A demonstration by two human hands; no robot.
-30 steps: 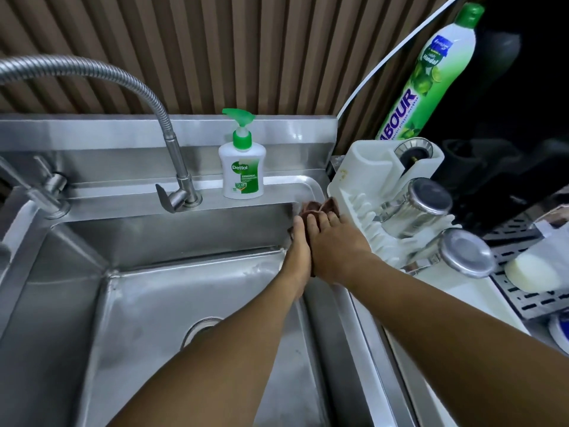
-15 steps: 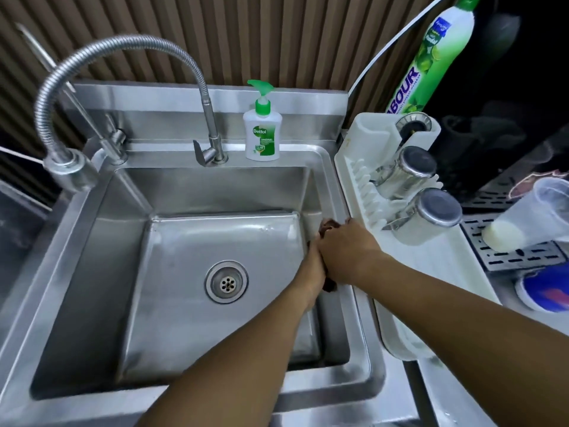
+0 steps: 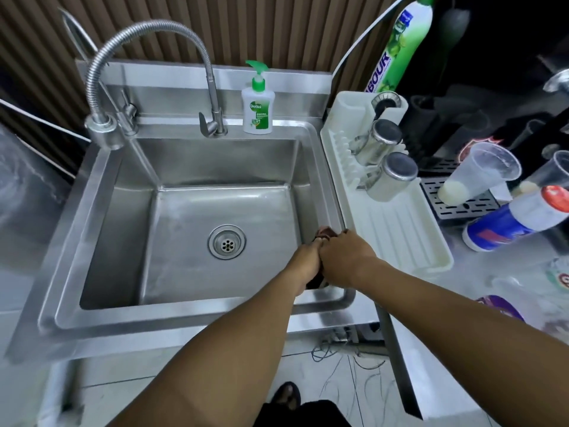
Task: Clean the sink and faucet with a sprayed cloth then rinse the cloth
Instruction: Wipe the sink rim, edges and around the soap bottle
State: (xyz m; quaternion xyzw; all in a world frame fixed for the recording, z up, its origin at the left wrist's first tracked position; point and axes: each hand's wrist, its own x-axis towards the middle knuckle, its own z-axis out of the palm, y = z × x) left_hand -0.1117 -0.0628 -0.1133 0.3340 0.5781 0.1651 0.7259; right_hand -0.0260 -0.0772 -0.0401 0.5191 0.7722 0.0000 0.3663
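A steel sink (image 3: 101, 192) fills the middle of the view, with a drain (image 3: 227, 245) in its floor. The flexible faucet (image 3: 147, 32) arcs over its back left corner. A dark brown cloth (image 3: 325, 232) lies on the sink's right rim near the front corner, mostly hidden under my hands. My left hand (image 3: 306, 265) and my right hand (image 3: 346, 260) sit side by side, both gripping the cloth against the rim.
A Dettol soap pump (image 3: 258, 110) stands on the back ledge. A white drying rack (image 3: 397, 235) with two steel cups (image 3: 392, 177) sits right of the sink. Behind the rack stands a green dish-soap bottle (image 3: 400, 44); at far right are plastic cups (image 3: 480, 174) and a blue canister (image 3: 508, 223).
Both hands have slid the cloth along the right rim from the back corner toward the front. The view has pulled back, showing the whole sink.
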